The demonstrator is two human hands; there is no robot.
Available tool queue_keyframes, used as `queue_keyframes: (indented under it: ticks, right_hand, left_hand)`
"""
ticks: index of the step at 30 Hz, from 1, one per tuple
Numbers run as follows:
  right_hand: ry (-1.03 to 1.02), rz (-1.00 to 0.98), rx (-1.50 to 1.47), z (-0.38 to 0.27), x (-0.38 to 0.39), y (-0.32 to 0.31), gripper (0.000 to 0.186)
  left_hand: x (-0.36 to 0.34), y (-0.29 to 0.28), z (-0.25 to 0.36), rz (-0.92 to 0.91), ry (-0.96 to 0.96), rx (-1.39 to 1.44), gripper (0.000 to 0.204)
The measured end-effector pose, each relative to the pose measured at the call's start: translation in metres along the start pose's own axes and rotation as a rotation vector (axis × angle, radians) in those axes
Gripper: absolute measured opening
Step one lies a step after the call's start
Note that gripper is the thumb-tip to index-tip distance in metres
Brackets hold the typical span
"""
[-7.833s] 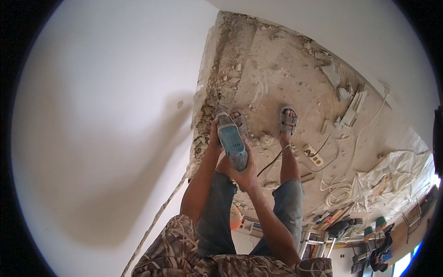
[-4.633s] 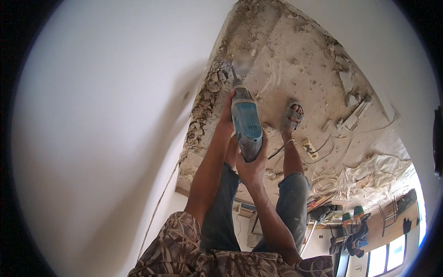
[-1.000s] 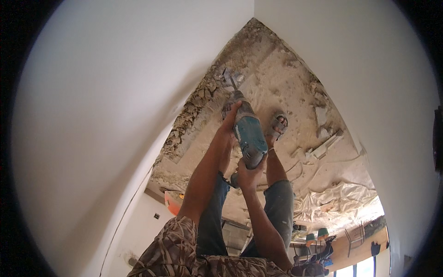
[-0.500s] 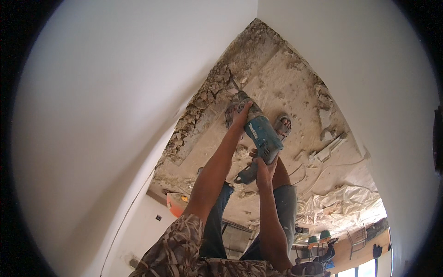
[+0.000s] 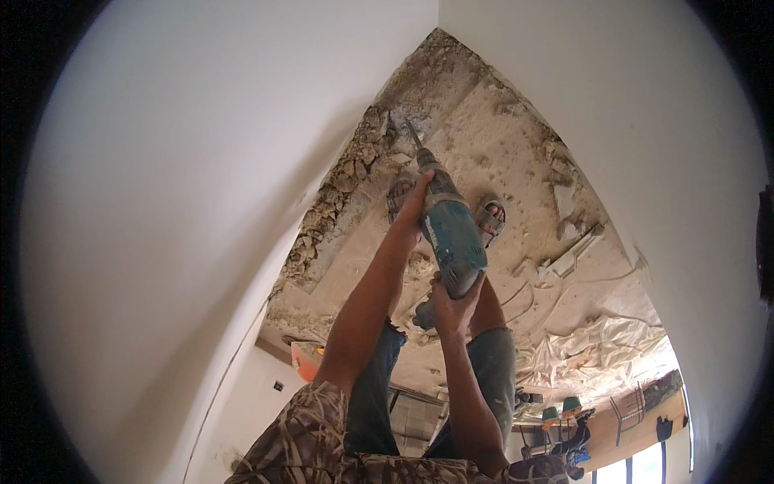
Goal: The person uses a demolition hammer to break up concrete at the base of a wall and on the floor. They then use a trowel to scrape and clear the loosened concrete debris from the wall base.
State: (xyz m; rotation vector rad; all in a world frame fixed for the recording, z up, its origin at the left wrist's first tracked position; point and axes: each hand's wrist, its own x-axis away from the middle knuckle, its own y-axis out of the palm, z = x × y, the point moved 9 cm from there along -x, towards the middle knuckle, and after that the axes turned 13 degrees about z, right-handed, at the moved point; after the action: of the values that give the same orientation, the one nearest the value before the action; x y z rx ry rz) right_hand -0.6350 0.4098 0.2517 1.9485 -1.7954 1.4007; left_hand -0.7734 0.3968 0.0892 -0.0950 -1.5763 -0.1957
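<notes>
Here, left grip (image 5: 422,192) and right grip (image 5: 458,308) clasping teal drill (image 5: 456,234), rubble (image 5: 348,173) along white wall (image 5: 185,161), sandalled feet (image 5: 491,216) either side

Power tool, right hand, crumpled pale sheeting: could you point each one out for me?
Power tool (image 5: 455,234): head view, on its blue-green housing.
Right hand (image 5: 456,308): head view, on the middle of the hand.
Crumpled pale sheeting (image 5: 591,342): head view, on its folds.

Head-worn fisheye looks down on the power tool (image 5: 454,234).
</notes>
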Motion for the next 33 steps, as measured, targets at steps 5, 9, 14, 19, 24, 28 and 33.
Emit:
queue_keyframes:
  ticks: [5, 9, 14, 19, 24, 28, 33]
  right_hand:
    - [0.004, 0.059, 0.140, -0.019, 0.010, 0.026, 0.082]
    - [-0.190, 0.019, 0.079, -0.059, 0.021, 0.047, 0.082]
    - [-0.225, 0.049, 0.070, -0.056, 0.014, 0.048, 0.084]
    - [-0.077, 0.036, -0.012, -0.022, 0.000, 0.044, 0.079]
    - [-0.012, 0.044, -0.012, -0.023, -0.020, 0.044, 0.078]
    - [0.015, 0.017, -0.014, -0.027, -0.044, 0.048, 0.081]
    - [-0.168, 0.000, -0.055, -0.034, -0.062, 0.052, 0.068]
  left_hand:
    - [-0.003, 0.002, 0.029, -0.101, 0.008, 0.016, 0.066]
    - [-0.009, -0.003, 0.047, -0.191, 0.040, -0.005, 0.071]
    - [-0.015, -0.011, 0.046, -0.083, 0.046, -0.057, 0.068]
    - [-0.018, 0.001, 0.042, -0.112, 0.036, -0.062, 0.067]
    - [-0.029, 0.010, 0.051, -0.070, 0.071, -0.095, 0.067]
    - [-0.035, 0.025, 0.055, -0.129, 0.021, -0.061, 0.070]
    - [-0.036, 0.025, 0.063, -0.040, 0.104, -0.053, 0.076]
